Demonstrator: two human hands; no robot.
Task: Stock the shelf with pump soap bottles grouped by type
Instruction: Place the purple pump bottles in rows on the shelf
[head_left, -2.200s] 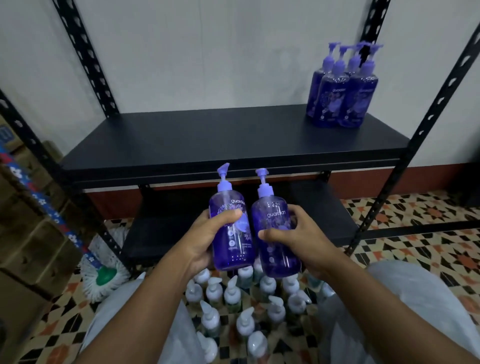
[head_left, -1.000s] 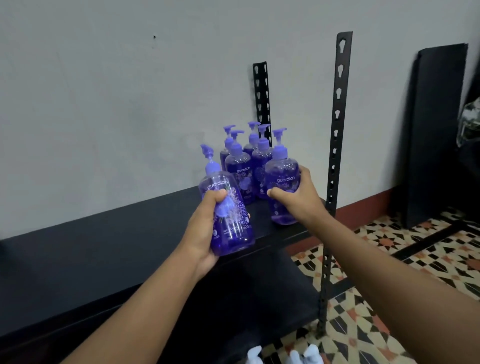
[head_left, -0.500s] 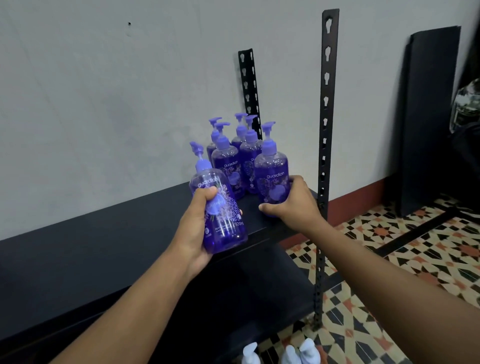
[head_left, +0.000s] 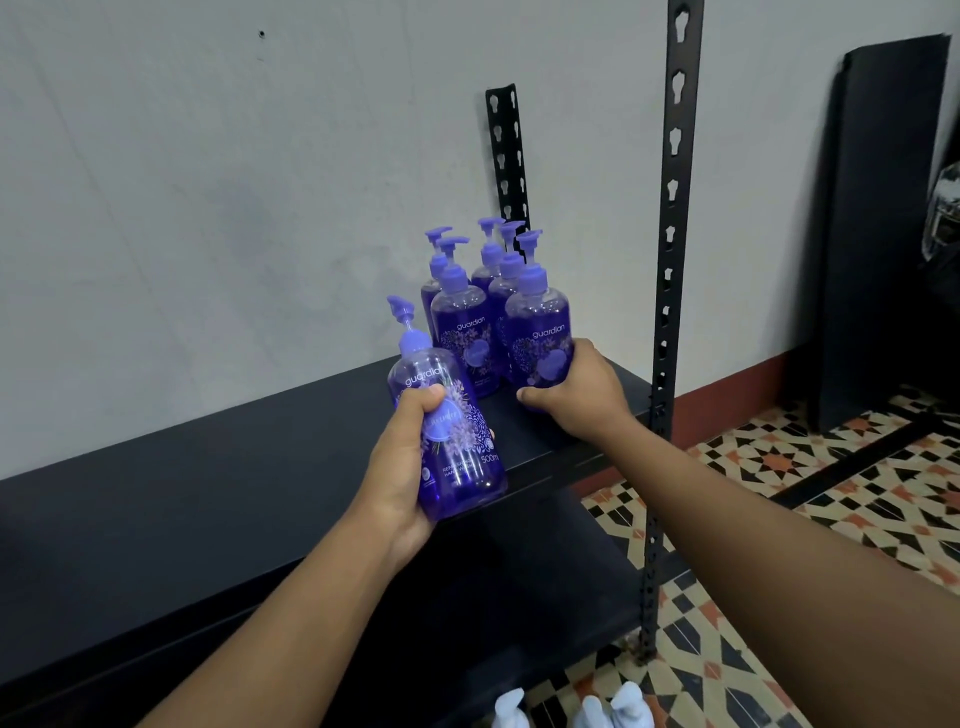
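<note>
Seating bottle (head_left: 537, 332) gripped in right hand (head_left: 579, 397) against shelf cluster (head_left: 462, 332); next, tucking in second bottle (head_left: 462, 449) clutched in left hand (head_left: 400, 467).

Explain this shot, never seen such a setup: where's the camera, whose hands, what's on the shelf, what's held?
No machine here: a person works bare-handed, and one camera on their head looks forward and down. The left hand grips a tilted purple bottle, not yet set down. The right hand grips an upright purple bottle at the front of four more purple bottles standing at the black shelf's right end. Pale bottles stand on the tiled floor below.
</note>
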